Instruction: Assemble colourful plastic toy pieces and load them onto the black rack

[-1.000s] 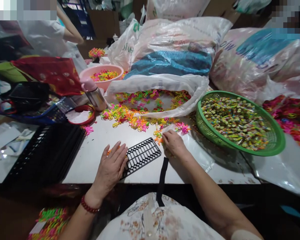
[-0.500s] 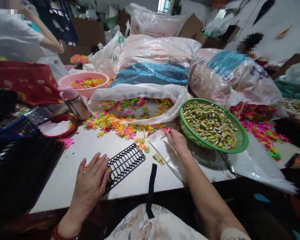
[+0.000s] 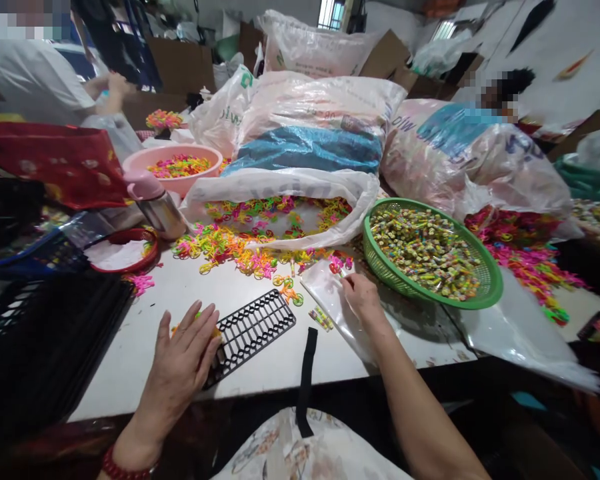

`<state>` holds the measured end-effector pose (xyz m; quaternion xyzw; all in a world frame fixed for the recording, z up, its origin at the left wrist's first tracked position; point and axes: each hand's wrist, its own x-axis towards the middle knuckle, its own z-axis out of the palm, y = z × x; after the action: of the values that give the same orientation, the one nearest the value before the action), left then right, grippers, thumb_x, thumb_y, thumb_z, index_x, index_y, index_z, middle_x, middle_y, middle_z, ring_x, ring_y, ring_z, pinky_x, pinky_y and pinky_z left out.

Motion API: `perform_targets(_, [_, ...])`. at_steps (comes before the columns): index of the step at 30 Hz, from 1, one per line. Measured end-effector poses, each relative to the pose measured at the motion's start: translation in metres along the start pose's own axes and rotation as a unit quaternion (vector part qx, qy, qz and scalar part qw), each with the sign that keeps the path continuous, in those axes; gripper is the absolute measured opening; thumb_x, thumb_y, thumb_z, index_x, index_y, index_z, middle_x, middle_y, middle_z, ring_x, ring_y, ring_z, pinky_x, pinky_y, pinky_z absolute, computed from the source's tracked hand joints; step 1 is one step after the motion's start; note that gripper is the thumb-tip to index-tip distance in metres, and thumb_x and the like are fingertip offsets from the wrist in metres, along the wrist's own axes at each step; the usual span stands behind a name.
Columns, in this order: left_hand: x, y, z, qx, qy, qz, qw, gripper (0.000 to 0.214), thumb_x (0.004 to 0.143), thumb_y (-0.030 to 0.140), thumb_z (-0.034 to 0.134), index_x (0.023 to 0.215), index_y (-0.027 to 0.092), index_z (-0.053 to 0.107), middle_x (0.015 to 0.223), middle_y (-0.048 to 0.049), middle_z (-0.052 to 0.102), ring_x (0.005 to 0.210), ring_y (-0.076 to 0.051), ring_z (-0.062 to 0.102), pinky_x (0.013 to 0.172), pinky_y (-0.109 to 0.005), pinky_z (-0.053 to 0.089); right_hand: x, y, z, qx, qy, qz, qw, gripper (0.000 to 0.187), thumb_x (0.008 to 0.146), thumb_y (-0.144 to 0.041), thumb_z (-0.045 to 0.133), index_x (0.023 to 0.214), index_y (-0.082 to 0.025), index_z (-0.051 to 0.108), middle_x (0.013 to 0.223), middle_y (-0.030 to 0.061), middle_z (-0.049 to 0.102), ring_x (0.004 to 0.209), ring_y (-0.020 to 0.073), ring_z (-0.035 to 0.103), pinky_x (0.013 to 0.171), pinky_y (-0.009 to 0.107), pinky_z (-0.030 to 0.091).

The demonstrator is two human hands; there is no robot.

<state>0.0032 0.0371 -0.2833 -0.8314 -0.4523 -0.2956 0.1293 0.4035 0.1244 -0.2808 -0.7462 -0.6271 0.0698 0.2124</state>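
My left hand [image 3: 183, 357] lies flat with fingers spread on the left end of a black plastic grid tray [image 3: 253, 331], with a few orange pieces under the fingers. My right hand [image 3: 363, 297] rests on a clear plastic bag [image 3: 333, 300], fingers pinched on a small item I cannot make out, right beside a pink piece [image 3: 336, 264]. A few small striped sticks [image 3: 320, 318] lie between the tray and my right hand. Loose neon plastic pieces [image 3: 230, 245] spill from an open white sack [image 3: 280, 193].
A green basket [image 3: 490, 293] of small wrapped pieces stands at right. At left are a stack of black trays [image 3: 40, 333], a red-rimmed dish [image 3: 123, 253], a steel bottle [image 3: 155, 203] and a pink bowl [image 3: 173, 157]. Big sacks [image 3: 320, 113] fill the back. Other people sit beyond.
My right hand moved from beside the tray's right end up onto the clear bag near the pink piece. The view swung right. My left hand stayed on the tray.
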Motion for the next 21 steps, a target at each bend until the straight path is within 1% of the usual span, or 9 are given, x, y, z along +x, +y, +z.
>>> perform_targets(2, [-0.001,-0.003,0.003,-0.014,0.001,-0.003,1.0,0.048,0.095,0.017,0.054,0.143,0.017,0.046,0.139,-0.0157,0.059,0.138,-0.031,0.046,0.118,-0.056,0.026,-0.014,-0.012,0.004,0.114,0.004,-0.034,0.993,0.025,0.089,-0.034,0.049,0.085,-0.017,0.067,0.084,0.0087,0.069,0.08,0.0201,0.064,0.074,0.029,0.048])
perform_targets(4, [0.0,-0.004,0.004,-0.022,-0.001,-0.012,1.0,0.049,0.095,0.017,0.055,0.143,0.018,0.046,0.139,-0.0156,0.059,0.138,-0.029,0.047,0.116,-0.053,0.031,-0.028,-0.032,0.01,0.21,-0.027,-0.042,0.976,0.024,0.087,-0.037,0.051,0.084,-0.019,0.065,0.075,0.004,0.067,0.069,0.0174,0.062,0.063,0.026,0.046])
perform_targets(6, [0.001,-0.002,0.003,-0.025,-0.006,-0.021,0.999,0.049,0.095,0.016,0.055,0.143,0.018,0.045,0.138,-0.0149,0.06,0.138,-0.028,0.047,0.116,-0.052,0.032,-0.04,-0.057,0.018,0.264,-0.061,-0.037,0.962,0.02,0.083,-0.039,0.057,0.08,-0.02,0.063,0.067,-0.0001,0.063,0.059,0.0148,0.057,0.056,0.025,0.043])
perform_targets(8, [0.002,0.001,0.001,-0.031,-0.014,-0.034,0.999,0.051,0.096,0.015,0.052,0.146,0.019,0.041,0.138,-0.0142,0.06,0.138,-0.027,0.047,0.116,-0.052,0.031,-0.05,-0.084,0.028,0.31,-0.107,-0.03,0.944,0.02,0.079,-0.04,0.064,0.078,-0.02,0.061,0.063,-0.0022,0.061,0.057,0.0139,0.055,0.055,0.024,0.043])
perform_targets(11, [0.003,0.004,-0.002,-0.052,-0.026,-0.066,0.996,0.055,0.099,0.016,0.046,0.151,0.019,0.031,0.139,-0.0137,0.059,0.139,-0.024,0.046,0.118,-0.05,0.03,-0.062,-0.121,0.046,0.383,-0.208,-0.046,0.899,0.025,0.079,-0.044,0.066,0.082,-0.02,0.062,0.068,-0.0004,0.066,0.062,0.0158,0.06,0.061,0.027,0.046])
perform_targets(13, [0.003,0.003,-0.003,-0.065,-0.038,-0.086,0.994,0.058,0.1,0.016,0.044,0.154,0.02,0.024,0.142,-0.0135,0.056,0.14,-0.022,0.045,0.119,-0.049,0.029,-0.067,-0.144,0.06,0.392,-0.246,-0.088,0.882,0.025,0.08,-0.044,0.067,0.082,-0.02,0.064,0.072,0.0007,0.067,0.066,0.0166,0.06,0.065,0.028,0.047])
perform_targets(17, [0.002,0.002,-0.006,-0.087,-0.047,-0.092,0.991,0.064,0.1,0.014,0.043,0.157,0.021,0.016,0.145,-0.0128,0.054,0.142,-0.02,0.042,0.122,-0.048,0.026,-0.074,-0.181,0.084,0.383,-0.254,-0.164,0.873,0.019,0.083,-0.039,0.065,0.084,-0.02,0.063,0.072,-0.0003,0.065,0.066,0.0161,0.057,0.067,0.028,0.044])
perform_targets(19, [0.002,0.002,-0.007,-0.093,-0.047,-0.091,0.99,0.065,0.099,0.013,0.043,0.157,0.021,0.015,0.146,-0.013,0.052,0.143,-0.02,0.041,0.122,-0.049,0.024,-0.073,-0.193,0.093,0.367,-0.255,-0.189,0.874,0.013,0.084,-0.033,0.064,0.085,-0.02,0.061,0.074,-0.0002,0.064,0.068,0.016,0.056,0.068,0.027,0.043])
perform_targets(21, [0.002,0.003,-0.008,-0.097,-0.051,-0.09,0.99,0.065,0.099,0.014,0.043,0.157,0.021,0.015,0.149,-0.0131,0.05,0.144,-0.02,0.038,0.123,-0.051,0.022,-0.071,-0.199,0.099,0.328,-0.246,-0.219,0.885,0.008,0.083,-0.026,0.063,0.083,-0.02,0.059,0.077,0.0008,0.064,0.071,0.0162,0.055,0.069,0.027,0.041])
